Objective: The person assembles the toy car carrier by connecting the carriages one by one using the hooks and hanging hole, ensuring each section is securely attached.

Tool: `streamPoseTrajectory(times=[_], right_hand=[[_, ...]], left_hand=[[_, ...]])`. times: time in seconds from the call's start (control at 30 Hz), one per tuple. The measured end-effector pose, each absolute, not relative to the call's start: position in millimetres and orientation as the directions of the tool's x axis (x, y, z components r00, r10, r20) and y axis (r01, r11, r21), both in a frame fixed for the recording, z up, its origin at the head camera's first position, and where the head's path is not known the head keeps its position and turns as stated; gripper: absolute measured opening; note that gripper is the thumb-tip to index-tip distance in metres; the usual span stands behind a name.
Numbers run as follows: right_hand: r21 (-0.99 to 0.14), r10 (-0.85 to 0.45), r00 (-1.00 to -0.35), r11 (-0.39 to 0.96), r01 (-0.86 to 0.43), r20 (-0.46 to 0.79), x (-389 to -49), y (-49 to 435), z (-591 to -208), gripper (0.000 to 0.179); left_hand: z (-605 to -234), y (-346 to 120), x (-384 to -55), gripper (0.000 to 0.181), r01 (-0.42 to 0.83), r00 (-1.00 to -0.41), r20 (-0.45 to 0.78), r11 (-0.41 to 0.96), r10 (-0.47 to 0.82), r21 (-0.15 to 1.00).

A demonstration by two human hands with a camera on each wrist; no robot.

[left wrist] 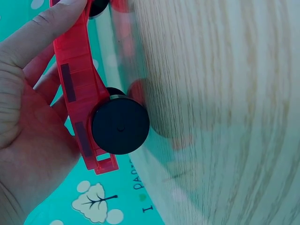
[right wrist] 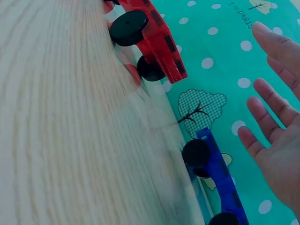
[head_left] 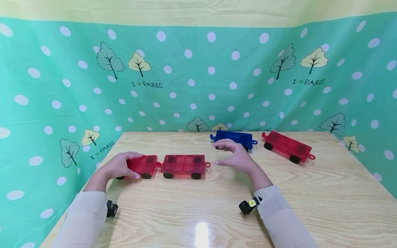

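My left hand (head_left: 122, 166) grips a short red wheeled car (head_left: 143, 165) near the table's left edge. In the left wrist view the thumb and palm (left wrist: 28, 117) wrap this red car (left wrist: 75, 89), whose black wheel (left wrist: 120, 126) stands on the wood. It is hooked to a longer red car (head_left: 184, 165) on its right. My right hand (head_left: 232, 155) hovers open just right of that longer car, fingers spread, touching nothing. A blue car (head_left: 234, 137) stands right behind it. The right wrist view shows the open right hand (right wrist: 276, 122), the blue car (right wrist: 220, 173) and a red car (right wrist: 159, 37).
A third red car (head_left: 288, 146) stands at the back right of the wooden table (head_left: 217, 210). Teal dotted cloth (head_left: 198, 86) walls in the back and both sides. Small black wrist mounts (head_left: 248, 206) hang under my sleeves.
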State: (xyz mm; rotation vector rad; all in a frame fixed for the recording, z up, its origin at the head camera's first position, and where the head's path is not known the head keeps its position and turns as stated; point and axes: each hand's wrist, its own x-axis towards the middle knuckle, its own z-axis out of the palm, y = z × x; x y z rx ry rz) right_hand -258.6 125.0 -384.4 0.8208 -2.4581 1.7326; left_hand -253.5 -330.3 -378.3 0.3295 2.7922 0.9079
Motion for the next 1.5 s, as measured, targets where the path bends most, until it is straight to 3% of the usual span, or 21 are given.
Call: streamPoseTrajectory(times=[0.57, 1.27, 1.5], right_hand=[[-0.823, -0.327, -0.874, 0.328, -0.463, 0.360, -265.3, 157.0, -380.0, 0.051], [-0.818, -0.349, -0.916, 0.457, -0.349, 0.196, -298.1, 192.7, -376.9, 0.058], [-0.786, -0.380, -0.905, 0.493, -0.374, 0.191, -312.7, 204.1, -386.2, 0.057]], left_hand=[[-376.9, -331.2, -252.3, 0.088, 0.159, -0.956, -0.105, 0.789, 0.272, 0.594], [-378.0, -332.0, -254.0, 0.088, 0.171, -0.953, -0.104, 0.791, 0.283, 0.587], [-377.0, -331.2, -253.1, 0.088, 0.156, -0.954, -0.116, 0.789, 0.277, 0.595]])
